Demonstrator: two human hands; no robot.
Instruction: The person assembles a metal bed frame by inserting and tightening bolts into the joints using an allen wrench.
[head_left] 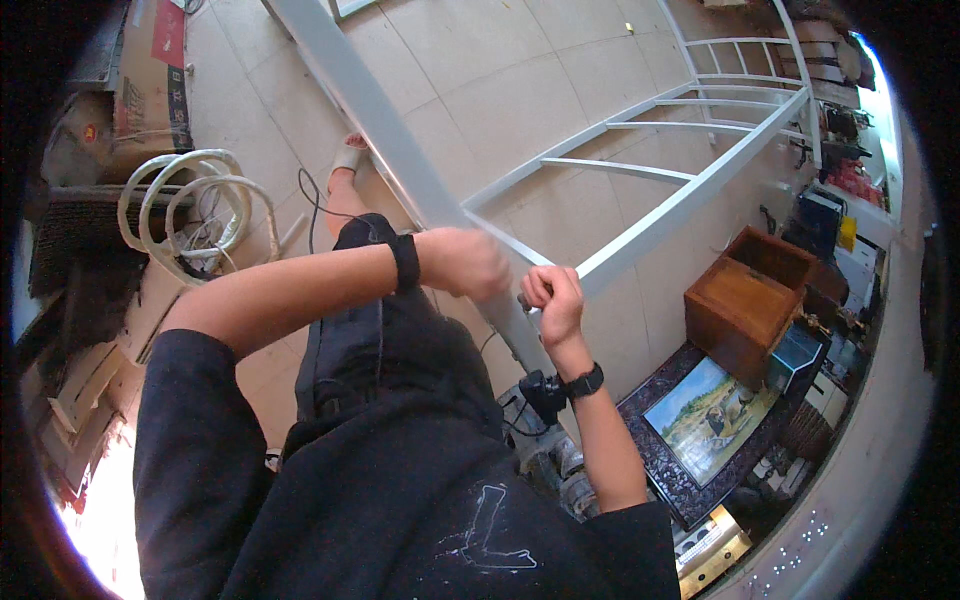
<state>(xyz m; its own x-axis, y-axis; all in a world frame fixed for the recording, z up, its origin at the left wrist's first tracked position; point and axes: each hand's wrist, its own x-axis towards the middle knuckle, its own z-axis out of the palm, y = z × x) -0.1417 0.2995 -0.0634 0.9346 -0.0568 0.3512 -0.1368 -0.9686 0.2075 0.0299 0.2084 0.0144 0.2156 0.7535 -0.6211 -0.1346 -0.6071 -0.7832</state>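
A white metal frame (640,238) with slats and a headboard-like end, much like a bed frame, stretches from in front of me to the far right. Its thick rail (385,125) runs from the far left down to the corner by my hands. Over that corner is my left hand (465,263), rounded but smeared by motion, so its fingers cannot be made out. My right hand (555,300) is closed at the corner, fingers curled. A small dark piece shows beside its fingers, too hidden to name. Both wrists wear black bands.
Left of me are a cardboard box (155,75) and a coil of wrapped white tubing (195,205). A wooden cabinet (745,300) and a landscape picture (710,420) stand at the right. A black power adapter (543,396) with a cable is near my right wrist.
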